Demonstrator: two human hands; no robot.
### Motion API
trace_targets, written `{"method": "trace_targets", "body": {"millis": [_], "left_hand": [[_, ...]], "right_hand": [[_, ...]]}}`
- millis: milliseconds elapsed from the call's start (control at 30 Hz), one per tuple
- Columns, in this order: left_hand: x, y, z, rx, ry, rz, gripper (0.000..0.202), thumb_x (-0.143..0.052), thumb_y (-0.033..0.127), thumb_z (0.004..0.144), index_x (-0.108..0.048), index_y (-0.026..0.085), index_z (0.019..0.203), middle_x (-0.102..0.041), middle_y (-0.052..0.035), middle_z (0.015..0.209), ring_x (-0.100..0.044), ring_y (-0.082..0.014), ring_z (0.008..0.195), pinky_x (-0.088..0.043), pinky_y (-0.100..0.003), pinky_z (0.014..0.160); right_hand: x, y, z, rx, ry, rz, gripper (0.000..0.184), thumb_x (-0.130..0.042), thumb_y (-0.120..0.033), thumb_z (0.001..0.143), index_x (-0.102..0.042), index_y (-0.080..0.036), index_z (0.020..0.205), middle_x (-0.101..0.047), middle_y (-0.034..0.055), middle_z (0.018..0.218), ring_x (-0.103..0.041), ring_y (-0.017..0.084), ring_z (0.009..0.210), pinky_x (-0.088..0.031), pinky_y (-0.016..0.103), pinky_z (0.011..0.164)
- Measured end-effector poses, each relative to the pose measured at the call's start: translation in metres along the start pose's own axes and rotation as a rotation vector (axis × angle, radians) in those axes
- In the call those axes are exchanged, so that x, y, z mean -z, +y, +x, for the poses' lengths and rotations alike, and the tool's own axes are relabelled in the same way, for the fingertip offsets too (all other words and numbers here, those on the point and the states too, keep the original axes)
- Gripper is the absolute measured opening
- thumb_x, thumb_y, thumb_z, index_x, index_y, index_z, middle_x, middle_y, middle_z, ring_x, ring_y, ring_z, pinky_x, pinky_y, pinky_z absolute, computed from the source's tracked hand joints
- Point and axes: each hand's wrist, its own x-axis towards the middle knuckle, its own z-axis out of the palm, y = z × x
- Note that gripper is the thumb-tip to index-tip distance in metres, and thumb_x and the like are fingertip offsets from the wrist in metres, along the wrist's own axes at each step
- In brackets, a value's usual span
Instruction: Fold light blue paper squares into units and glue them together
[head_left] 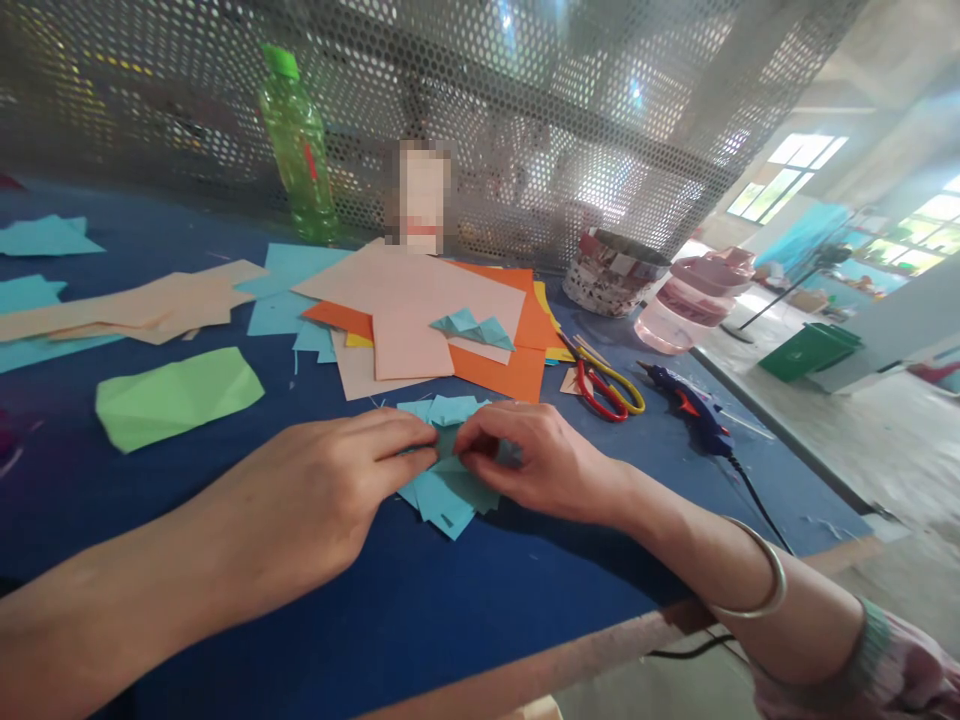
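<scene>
Folded blue paper (450, 503) between pinching fingers (480, 437)

- Bright daylight is being let in by the windows (787, 170) at the right, and the far right of the view is being washed out by it.
- Strong glare is being thrown off the perforated metal screen (525, 110), mostly toward its right side.
- A soft shadow is being cast on the table (525, 610) beneath the right hand (540, 460).
- The blue paper (450, 500) and the left hand (315, 490) are being held in fair focus.
- The table edge (637, 630) and the screen are being curved by wide-angle distortion toward the frame's edges.
- A pixelated patch (420, 195) is being shown above the table, with all detail there being hidden.
</scene>
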Motion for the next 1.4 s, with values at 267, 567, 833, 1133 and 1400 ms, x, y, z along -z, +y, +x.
{"method": "trace_targets", "body": {"millis": [267,567,833,1133,1400], "left_hand": [[0.005,0.002,0.002,0.045,-0.009,-0.076,0.056,-0.034,-0.001,0.091,-0.078,0.023,0.117,-0.079,-0.0031,0.126,-0.073,-0.0181,0.118,-0.061,-0.029,0.100],[0.006,0.004,0.003,0.051,-0.026,-0.068,0.056,-0.033,0.001,0.094,-0.078,0.023,0.121,-0.079,-0.0038,0.124,-0.073,-0.0186,0.116,-0.061,-0.030,0.100],[0.005,-0.002,-0.001,0.035,-0.050,-0.086,0.058,-0.036,0.001,0.092,-0.079,0.027,0.120,-0.077,-0.0025,0.129,-0.073,-0.0208,0.118,-0.062,-0.033,0.099],[0.004,-0.001,-0.002,0.026,-0.031,-0.097,0.057,-0.037,0.000,0.091,-0.078,0.027,0.119,-0.077,-0.0028,0.130,-0.073,-0.0207,0.119,-0.063,-0.033,0.098],[0.003,-0.004,-0.002,0.008,-0.033,-0.070,0.055,-0.037,0.001,0.093,-0.078,0.026,0.118,-0.077,-0.0030,0.130,-0.073,-0.0209,0.120,-0.063,-0.033,0.098]], "right_hand": [[-0.002,0.008,0.002,0.039,-0.013,-0.025,0.012,-0.063,-0.006,0.092,-0.070,-0.016,0.094,-0.069,0.0048,0.093,-0.065,0.015,0.085,-0.053,0.026,0.078],[0.003,0.013,0.001,0.152,-0.049,-0.033,0.016,-0.060,-0.004,0.097,-0.072,-0.015,0.099,-0.070,0.0064,0.095,-0.067,0.016,0.089,-0.055,0.026,0.080],[0.005,0.013,0.002,0.163,-0.076,-0.062,0.016,-0.059,-0.004,0.097,-0.071,-0.016,0.098,-0.070,0.0068,0.097,-0.068,0.016,0.092,-0.057,0.028,0.083],[0.006,0.011,0.000,0.257,-0.079,-0.179,0.019,-0.057,-0.003,0.095,-0.071,-0.015,0.099,-0.071,0.0092,0.101,-0.066,0.018,0.094,-0.056,0.029,0.083],[0.007,0.009,-0.001,0.322,-0.084,-0.309,0.024,-0.049,-0.004,0.099,-0.070,-0.015,0.098,-0.072,0.0095,0.101,-0.064,0.018,0.091,-0.054,0.028,0.079]]}}
